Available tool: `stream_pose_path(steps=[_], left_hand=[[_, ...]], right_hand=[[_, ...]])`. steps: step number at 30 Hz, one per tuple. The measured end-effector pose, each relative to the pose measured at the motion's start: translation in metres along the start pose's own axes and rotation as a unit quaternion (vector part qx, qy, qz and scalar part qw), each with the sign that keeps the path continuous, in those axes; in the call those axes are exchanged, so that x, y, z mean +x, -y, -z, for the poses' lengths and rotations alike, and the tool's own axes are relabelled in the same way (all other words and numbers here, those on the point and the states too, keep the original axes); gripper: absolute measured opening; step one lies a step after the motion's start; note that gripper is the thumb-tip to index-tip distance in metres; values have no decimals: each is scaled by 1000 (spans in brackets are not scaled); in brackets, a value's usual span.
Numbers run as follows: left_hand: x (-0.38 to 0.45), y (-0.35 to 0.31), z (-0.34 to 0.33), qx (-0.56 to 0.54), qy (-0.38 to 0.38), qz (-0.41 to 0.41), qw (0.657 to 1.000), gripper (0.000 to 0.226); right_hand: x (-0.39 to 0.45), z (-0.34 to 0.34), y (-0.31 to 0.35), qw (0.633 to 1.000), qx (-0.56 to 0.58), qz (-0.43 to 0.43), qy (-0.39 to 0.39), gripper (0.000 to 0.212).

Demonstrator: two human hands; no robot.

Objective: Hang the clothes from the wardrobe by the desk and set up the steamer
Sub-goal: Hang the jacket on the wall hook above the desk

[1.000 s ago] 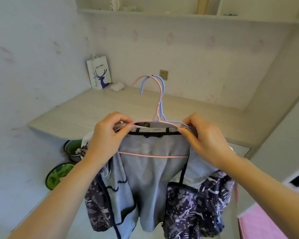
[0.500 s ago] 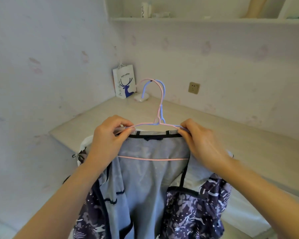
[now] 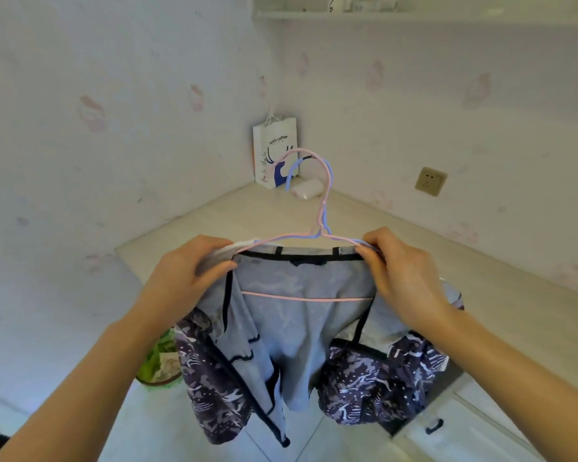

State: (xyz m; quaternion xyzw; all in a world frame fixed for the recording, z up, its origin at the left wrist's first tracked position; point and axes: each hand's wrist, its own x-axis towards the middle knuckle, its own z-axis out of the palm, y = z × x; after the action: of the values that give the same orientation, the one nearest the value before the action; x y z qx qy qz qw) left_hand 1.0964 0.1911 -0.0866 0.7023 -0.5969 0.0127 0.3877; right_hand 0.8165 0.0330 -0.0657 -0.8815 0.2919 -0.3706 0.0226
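Both hands were closed on the clothes at shoulder level. My left hand (image 3: 184, 278) pinched the left shoulder of the grey jacket (image 3: 301, 315) together with a white garment edge (image 3: 229, 253) under the thumb, and my right hand (image 3: 404, 278) pinched the right shoulder, its fingers curled over the wire there. I judged this two-sided hold was meant to keep the bundle level, so the fabric would not slide off one end.

Between the hands sat two thin hangers, the pink hanger (image 3: 324, 195) and the blue hanger (image 3: 292, 168), with their hooks standing up side by side and catching on nothing. The pink lower bar crossed the jacket's grey lining. Its dark patterned outside (image 3: 374, 381) hung down on both sides, loose and heavy-looking.

Farther away lay the desk (image 3: 397, 228), running into the corner of the room. At the far corner stood a white paper bag (image 3: 274, 151), with a small white object (image 3: 307, 190) just beside it. A wall socket (image 3: 430, 181) was on the right wall, and a shelf (image 3: 414, 16) ran above. Low on the left, near the floor, something green (image 3: 156, 365) was partly hidden by the jacket.

I could not see a rail or the steamer, so the hanging step was not yet done.
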Motion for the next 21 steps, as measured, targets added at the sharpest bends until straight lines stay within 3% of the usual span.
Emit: stream_pose_path(steps=[9, 15, 21], left_hand=[[90, 73, -1, 65, -146, -39, 986, 20], [139, 136, 10, 78, -154, -3, 985, 22], [172, 189, 13, 83, -146, 26, 985, 4]], right_hand=[[99, -76, -11, 998, -40, 42, -14, 37], [147, -124, -37, 998, -15, 2, 65, 53], [174, -182, -53, 989, -34, 20, 142, 52]])
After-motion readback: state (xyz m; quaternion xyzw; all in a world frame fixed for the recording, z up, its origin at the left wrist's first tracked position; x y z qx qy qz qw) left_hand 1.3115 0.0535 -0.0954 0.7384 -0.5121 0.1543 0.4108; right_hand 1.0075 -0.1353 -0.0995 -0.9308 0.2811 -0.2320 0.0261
